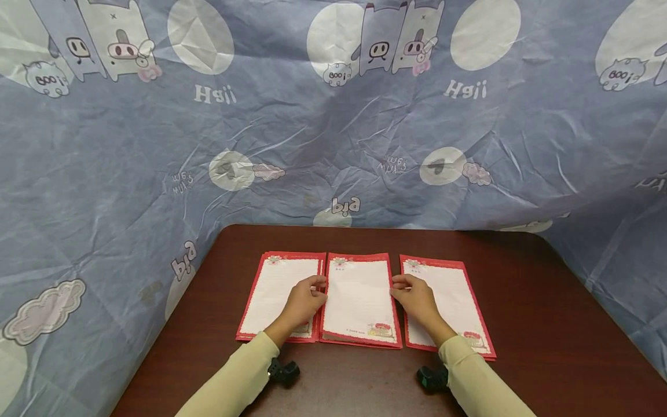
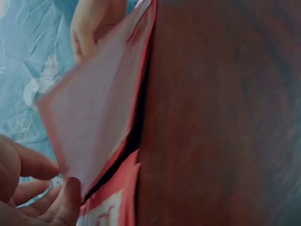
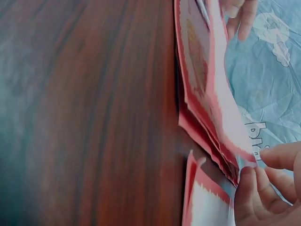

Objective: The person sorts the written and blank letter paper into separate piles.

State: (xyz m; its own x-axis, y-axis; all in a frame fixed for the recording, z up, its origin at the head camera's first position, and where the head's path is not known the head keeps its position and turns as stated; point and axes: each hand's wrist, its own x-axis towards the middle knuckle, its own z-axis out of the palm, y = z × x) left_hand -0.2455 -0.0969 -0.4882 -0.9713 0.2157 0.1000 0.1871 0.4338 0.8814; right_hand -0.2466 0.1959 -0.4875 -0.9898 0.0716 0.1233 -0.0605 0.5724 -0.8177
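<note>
Pinch by left hand [image 1: 304, 300] and right hand [image 1: 416, 298] on white, red-bordered rectangular paper [image 1: 359, 296] between them; keep both edges level; sheet count hard to tell.

Seen from the middle paper stack [image 1: 359, 307], the widest room lies at 3 o'clock, over the tabletop [image 1: 542, 301] past the right stack [image 1: 448, 289]; a slimmer strip runs at 9 o'clock beyond the left stack [image 1: 271, 295]. At 12 o'clock a shallow band of tabletop ends at the hanging cloth [image 1: 312, 127]. The approach from 6 o'clock is open between the two sleeves, which block 8 o'clock and 4 o'clock, black wrist devices [image 1: 283, 372] jutting inward. The left hand [image 1: 302, 302] fills part of the 9 o'clock seam, the right hand [image 1: 418, 300] the narrow 3 o'clock gap. Beneath the raised sheets' 6 o'clock edge, a thin dark slit shows.
</note>
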